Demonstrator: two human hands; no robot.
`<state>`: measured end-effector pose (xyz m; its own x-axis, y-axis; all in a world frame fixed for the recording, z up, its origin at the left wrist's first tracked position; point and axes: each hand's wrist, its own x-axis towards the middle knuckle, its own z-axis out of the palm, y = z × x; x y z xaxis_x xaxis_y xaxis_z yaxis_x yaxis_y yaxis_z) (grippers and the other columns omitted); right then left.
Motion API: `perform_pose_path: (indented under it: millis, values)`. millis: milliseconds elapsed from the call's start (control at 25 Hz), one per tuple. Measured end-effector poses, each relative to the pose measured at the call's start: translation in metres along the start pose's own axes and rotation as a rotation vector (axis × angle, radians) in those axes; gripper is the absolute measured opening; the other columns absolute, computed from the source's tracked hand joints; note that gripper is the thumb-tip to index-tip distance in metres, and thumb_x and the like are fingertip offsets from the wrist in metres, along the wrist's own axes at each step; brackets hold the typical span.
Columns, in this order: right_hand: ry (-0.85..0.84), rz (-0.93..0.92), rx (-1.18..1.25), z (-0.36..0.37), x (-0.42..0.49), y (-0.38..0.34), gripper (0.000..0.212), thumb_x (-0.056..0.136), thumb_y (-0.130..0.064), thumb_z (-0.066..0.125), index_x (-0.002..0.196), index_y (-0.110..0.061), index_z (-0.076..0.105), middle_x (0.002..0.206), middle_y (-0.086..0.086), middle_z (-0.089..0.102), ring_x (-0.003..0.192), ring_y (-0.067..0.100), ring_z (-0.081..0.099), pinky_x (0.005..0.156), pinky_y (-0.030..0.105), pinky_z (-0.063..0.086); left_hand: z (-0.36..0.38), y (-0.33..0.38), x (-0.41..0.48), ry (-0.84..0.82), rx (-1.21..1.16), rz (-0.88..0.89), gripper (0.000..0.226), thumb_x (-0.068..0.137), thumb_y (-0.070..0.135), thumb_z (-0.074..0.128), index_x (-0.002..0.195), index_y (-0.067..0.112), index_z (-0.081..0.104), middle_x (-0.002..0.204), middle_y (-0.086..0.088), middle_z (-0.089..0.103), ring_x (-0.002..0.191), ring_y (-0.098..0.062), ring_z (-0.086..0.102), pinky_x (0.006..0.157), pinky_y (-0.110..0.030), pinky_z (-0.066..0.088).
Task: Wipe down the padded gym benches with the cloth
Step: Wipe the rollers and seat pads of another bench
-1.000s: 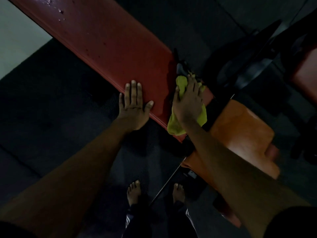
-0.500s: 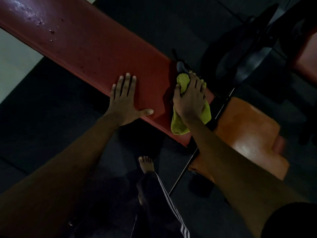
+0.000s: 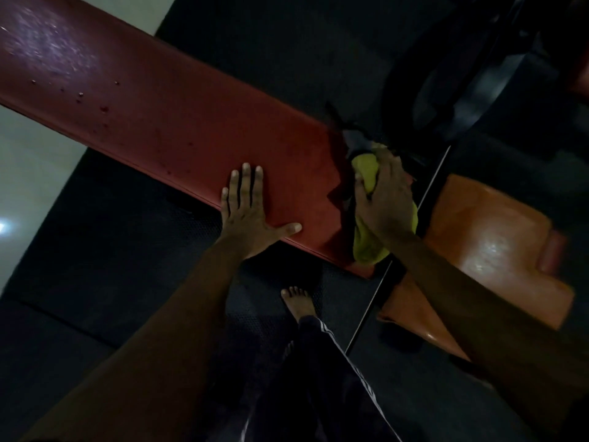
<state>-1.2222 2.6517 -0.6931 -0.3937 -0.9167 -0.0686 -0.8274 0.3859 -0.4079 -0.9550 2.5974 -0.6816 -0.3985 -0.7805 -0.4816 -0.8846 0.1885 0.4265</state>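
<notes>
Dark gym, red padded surface (image 3: 165, 122).
My left hand (image 3: 248, 215) lies flat; my right hand (image 3: 387, 202) grips the soft, limp cloth (image 3: 366, 247) by its bunched middle.

Probably a dim gym: padded red bench (image 3: 165, 122), dark rubber floor (image 3: 121, 250).

Padded gym bench, two hands, overhead.
Item: long red padded bench (image 3: 159, 116); left hand (image 3: 251, 215) flat on near edge; right hand (image 3: 385, 202) grips bunched yellow-green cloth (image 3: 369, 247) at bench end, beside orange padded seat (image 3: 487, 250).
</notes>
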Motion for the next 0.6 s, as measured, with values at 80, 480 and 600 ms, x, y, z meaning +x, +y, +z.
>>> perform_pose_path:
  millis: [80, 480, 600]
  values:
    - [0.112, 0.232, 0.141, 0.001, 0.012, -0.003, 0.072, 0.097, -0.054, 0.041, 0.152, -0.008, 0.038, 0.151, 0.015, 0.045, 0.139, 0.037, 0.043, 0.112, 0.052, 0.04, 0.002, -0.002, 0.0, 0.009, 0.008, 0.02, 0.138, 0.065, 0.093, 0.05, 0.153, 0.022, -0.03, 0.158, -0.001, -0.04, 0.142, -0.019, -0.042, 0.104, -0.031, -0.037]
    - [-0.038, 0.029, -0.061, 0.008, 0.007, -0.055, 0.065, 0.099, -0.055, 0.043, 0.153, -0.02, 0.036, 0.156, 0.003, 0.041, 0.147, 0.035, 0.033, 0.114, 0.052, 0.037, -0.012, -0.004, -0.008, 0.15, 0.051, 0.089, 0.092, 0.095, 0.065, 0.041, 0.16, 0.012, 0.006, 0.167, -0.013, 0.003, 0.154, -0.032, -0.001, 0.122, -0.049, -0.002]
    - [0.063, 0.239, 0.093, 0.003, 0.033, -0.046, 0.064, 0.091, -0.055, 0.047, 0.141, -0.014, 0.048, 0.138, 0.007, 0.054, 0.129, 0.031, 0.052, 0.105, 0.048, 0.045, -0.041, -0.017, 0.019, 0.225, 0.147, 0.29, 0.074, 0.1, 0.052, 0.045, 0.156, 0.008, 0.024, 0.162, -0.014, 0.024, 0.15, -0.034, 0.017, 0.121, -0.052, 0.015]
